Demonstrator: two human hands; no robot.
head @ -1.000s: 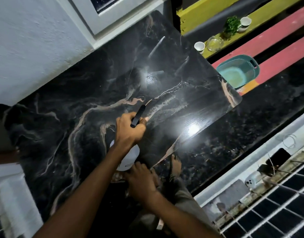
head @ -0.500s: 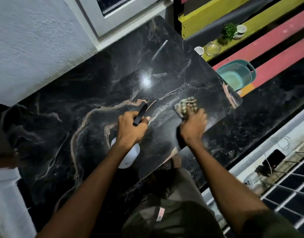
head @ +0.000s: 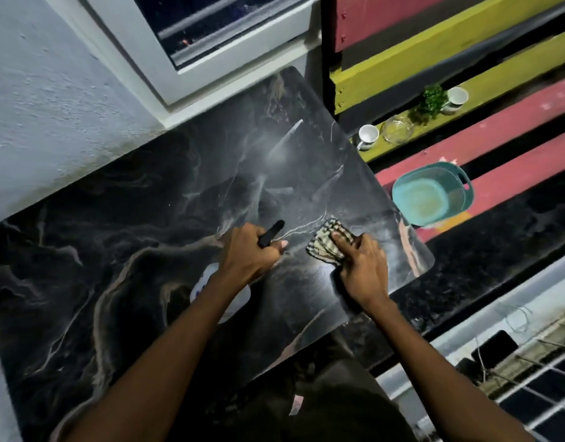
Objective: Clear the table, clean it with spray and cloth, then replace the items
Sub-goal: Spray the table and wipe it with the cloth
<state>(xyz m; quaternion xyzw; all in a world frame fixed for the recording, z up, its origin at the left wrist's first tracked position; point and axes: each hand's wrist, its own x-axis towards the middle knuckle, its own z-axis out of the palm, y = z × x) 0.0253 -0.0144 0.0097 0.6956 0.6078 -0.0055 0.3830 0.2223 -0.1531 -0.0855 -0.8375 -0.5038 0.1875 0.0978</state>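
A: Starting at the left, what's there?
B: The dark marbled table [head: 121,237]. Over it the left hand [head: 247,250] grips a white spray bottle [head: 222,293] by its black trigger; blue marks on the bottle are too blurred to read.
A: And further right?
B: The right hand [head: 362,261] presses a striped cloth [head: 327,244] onto the tabletop, fingers curled over it.
A: Past the table?
B: A white cup [head: 368,135], a glass bowl [head: 397,129] and a teal tub [head: 431,194] on painted planks.
A: Any change?
B: The cloth has slid a little nearer the bottle hand than half a second ago.
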